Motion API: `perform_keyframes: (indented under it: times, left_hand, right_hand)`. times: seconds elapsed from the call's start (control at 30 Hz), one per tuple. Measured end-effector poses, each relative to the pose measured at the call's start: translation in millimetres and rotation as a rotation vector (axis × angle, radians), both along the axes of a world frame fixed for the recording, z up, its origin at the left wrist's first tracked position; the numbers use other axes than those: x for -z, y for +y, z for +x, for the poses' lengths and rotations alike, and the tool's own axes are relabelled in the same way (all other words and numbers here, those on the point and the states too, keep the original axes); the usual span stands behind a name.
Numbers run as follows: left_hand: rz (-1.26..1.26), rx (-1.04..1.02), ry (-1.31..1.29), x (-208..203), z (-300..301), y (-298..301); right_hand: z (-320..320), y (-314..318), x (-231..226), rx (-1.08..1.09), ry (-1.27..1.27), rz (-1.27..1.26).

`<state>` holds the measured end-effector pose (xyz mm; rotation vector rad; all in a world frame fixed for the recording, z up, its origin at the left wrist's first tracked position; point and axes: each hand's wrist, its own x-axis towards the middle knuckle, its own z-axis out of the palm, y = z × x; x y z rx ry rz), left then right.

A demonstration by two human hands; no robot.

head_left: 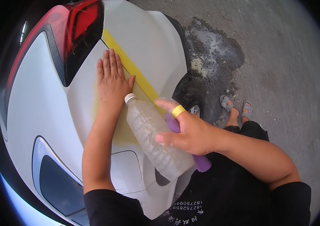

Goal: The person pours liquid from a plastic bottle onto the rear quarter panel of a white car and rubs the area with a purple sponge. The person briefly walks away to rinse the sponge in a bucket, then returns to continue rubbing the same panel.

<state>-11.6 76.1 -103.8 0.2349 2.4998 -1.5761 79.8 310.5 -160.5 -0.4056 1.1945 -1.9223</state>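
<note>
My left hand lies flat on the pale car body panel, fingers outstretched and together, thumb apart. Its thumb is beside a strip of yellow tape that runs along the panel from the red tail light. A clear, ribbed plastic bottle with a white cap is held tilted in my right hand, thumb and forefinger on either side of it. Yellow tape wraps that forefinger, and clear film covers its tip. A purple rod-like piece passes behind the same hand; its middle is hidden, and its kind is unclear.
The car's red tail light is at the far left, above a closed fuel flap and a side window. A black tyre sits under the wheel arch. A wet patch marks the grey ground near my sandalled feet.
</note>
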Motion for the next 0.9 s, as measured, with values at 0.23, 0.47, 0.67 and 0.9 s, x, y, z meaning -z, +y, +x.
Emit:
perform_keyframes:
  times: [0.23,0.47,0.67,0.9]
  left_hand:
    - [0.006,-0.014,-0.214,37,66,-7]
    - [-0.164,0.038,-0.421,68,139,-1]
    - [0.113,0.034,-0.437,81,218,-22]
    - [0.265,0.018,-0.182,-8,184,-34]
  right_hand:
    - [20,4,25,-0.140,-0.213,0.016]
    - [55,16,43,-0.243,-0.150,0.090]
    - [55,34,37,-0.294,-0.130,0.119]
    - [66,24,34,-0.177,-0.057,0.056]
